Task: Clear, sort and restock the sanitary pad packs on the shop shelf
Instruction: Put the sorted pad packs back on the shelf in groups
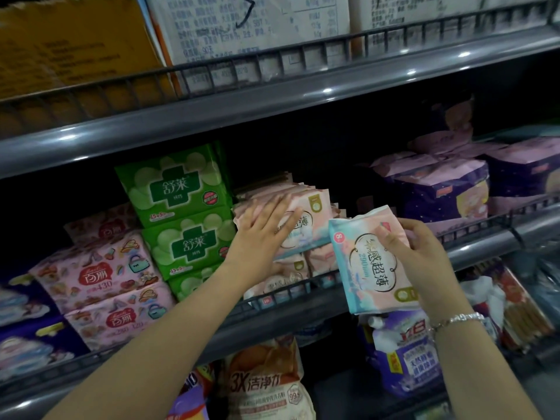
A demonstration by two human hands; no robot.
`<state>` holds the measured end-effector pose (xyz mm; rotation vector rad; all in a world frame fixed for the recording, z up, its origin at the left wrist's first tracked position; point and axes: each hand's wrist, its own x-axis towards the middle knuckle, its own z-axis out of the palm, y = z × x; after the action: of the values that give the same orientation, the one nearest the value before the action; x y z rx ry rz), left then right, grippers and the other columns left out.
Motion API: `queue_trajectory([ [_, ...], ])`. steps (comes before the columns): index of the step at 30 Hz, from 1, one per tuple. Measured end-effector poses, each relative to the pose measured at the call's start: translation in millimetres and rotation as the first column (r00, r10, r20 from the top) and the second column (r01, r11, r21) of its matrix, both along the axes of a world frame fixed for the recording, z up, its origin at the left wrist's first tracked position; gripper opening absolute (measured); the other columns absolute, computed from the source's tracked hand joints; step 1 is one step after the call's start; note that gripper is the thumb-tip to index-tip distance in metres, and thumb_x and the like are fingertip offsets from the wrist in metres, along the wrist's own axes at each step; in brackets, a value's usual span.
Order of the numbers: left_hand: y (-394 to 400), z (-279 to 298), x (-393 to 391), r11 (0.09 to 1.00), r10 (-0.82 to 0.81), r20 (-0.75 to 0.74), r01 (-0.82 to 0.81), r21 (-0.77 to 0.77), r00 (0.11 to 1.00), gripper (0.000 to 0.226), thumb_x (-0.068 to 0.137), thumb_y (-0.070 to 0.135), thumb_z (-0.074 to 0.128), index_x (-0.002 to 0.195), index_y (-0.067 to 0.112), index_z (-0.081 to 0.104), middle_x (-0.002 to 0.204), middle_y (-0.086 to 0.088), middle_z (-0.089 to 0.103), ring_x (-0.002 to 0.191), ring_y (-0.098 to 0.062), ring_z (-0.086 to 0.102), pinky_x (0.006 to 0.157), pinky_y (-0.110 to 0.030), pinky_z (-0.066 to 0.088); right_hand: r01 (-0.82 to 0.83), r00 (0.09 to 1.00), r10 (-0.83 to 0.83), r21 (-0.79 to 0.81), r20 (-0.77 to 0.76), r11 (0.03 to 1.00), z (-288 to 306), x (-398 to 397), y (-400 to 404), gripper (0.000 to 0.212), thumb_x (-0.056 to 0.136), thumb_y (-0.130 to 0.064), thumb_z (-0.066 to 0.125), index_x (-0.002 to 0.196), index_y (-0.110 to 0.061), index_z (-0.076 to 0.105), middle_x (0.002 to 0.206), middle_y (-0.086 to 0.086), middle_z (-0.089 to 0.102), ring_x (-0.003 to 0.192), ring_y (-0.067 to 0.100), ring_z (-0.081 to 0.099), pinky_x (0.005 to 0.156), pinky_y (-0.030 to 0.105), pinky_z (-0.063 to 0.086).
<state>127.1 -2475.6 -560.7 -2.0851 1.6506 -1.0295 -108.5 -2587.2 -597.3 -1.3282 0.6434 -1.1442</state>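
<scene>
Holding, right hand: the right hand (pixel 424 262) grips a pink-and-blue pad pack (pixel 372 268) in front of the shelf, thumb curled over the pack's face, the other fingers wrapped behind it where they are mostly hidden; a silver bracelet (pixel 457 319) sits on that wrist.
Held pack: tilted, its top corner leaning left, held off the shelf and just right of the pink row, apart from the left hand.
Left hand: the left hand (pixel 260 228) lies flat, fingers straight and slightly spread, pressing on the front of the row of pink pad packs (pixel 312 207).
Pink row: stands upright on the middle shelf (pixel 303 301), packed face to back, between the green stack and the purple packs; more of the same pink packs sit below it behind the wire rail (pixel 288 291).
Green packs: green pad packs (pixel 178 207) stacked three high, touching the pink row's left side.
Patterned packs: pink patterned packs (pixel 100 277) piled left of the green stack.
Purple packs: purple-and-pink packs (pixel 439 189) on the right of the same shelf, well apart from the left hand.
Upper shelf: a brown carton (pixel 69 47) and white printed cartons (pixel 242 28) behind a rail.
Lower shelf: detergent pouches (pixel 266 386) below the arms.
</scene>
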Motion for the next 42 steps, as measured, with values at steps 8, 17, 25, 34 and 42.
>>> queue_trajectory([
  [8, -23, 2, 7, 1.0, -0.025, -0.002, 0.025, 0.007, 1.0, 0.12, 0.073, 0.081, 0.048, 0.137, 0.033, -0.041, 0.14, -0.007, -0.049, 0.135, -0.026, -0.037, 0.105, -0.051, -0.029, -0.012, 0.999, 0.012, -0.01, -0.037, 1.0, -3, -2, 1, 0.027, 0.082, -0.036, 0.07, 0.104, -0.03, 0.056, 0.088, -0.007, 0.071, 0.073, 0.017, 0.073, 0.06, 0.038, 0.059],
  [17, -12, -10, -4, 0.98, -0.122, -0.002, 0.12, -0.156, 0.993, 0.092, 0.072, 0.077, 0.031, 0.149, 0.028, 0.024, 0.154, -0.017, 0.029, 0.14, -0.035, 0.02, 0.113, -0.054, -0.002, 0.04, 0.999, -0.041, -0.037, -0.022, 0.999, -2, -8, -5, 0.027, 0.084, -0.033, 0.069, 0.106, -0.027, 0.056, 0.086, -0.009, 0.069, 0.065, 0.008, 0.07, 0.051, 0.027, 0.053],
  [25, -12, -7, -11, 0.916, -0.343, -0.158, 0.293, -0.275, 0.926, 0.061, 0.094, 0.053, 0.031, 0.147, 0.023, 0.035, 0.158, -0.01, 0.023, 0.144, -0.024, 0.018, 0.118, -0.043, -0.01, 0.013, 0.997, -0.018, -0.065, -0.08, 0.998, -2, -7, -6, 0.029, 0.083, -0.032, 0.07, 0.107, -0.028, 0.054, 0.087, -0.008, 0.07, 0.07, 0.012, 0.072, 0.054, 0.03, 0.056],
  [34, -4, 40, -75, 0.931, -0.317, -0.919, 0.26, -0.254, 0.236, 0.062, 0.08, 0.054, 0.068, 0.137, 0.041, 0.046, 0.134, 0.027, 0.045, 0.122, 0.004, 0.044, 0.11, -0.032, 0.036, -0.134, 0.989, 0.122, -0.151, -0.085, 0.979, 17, 0, 7, 0.048, 0.071, -0.042, 0.07, 0.114, -0.023, 0.061, 0.087, -0.001, 0.074, 0.072, 0.019, 0.073, 0.059, 0.036, 0.058],
  [42, 6, 60, -68, 0.928, -0.308, -0.952, 0.223, -0.3, -0.001, 0.057, 0.08, 0.009, 0.076, 0.13, 0.025, 0.054, 0.108, 0.011, 0.067, 0.09, -0.001, 0.068, 0.072, -0.014, 0.053, -0.157, 0.988, 0.149, -0.249, -0.051, 0.956, 30, 8, 24, 0.058, 0.068, -0.051, 0.066, 0.122, -0.032, 0.059, 0.11, -0.011, 0.069, 0.094, 0.005, 0.068, 0.069, 0.023, 0.054],
])
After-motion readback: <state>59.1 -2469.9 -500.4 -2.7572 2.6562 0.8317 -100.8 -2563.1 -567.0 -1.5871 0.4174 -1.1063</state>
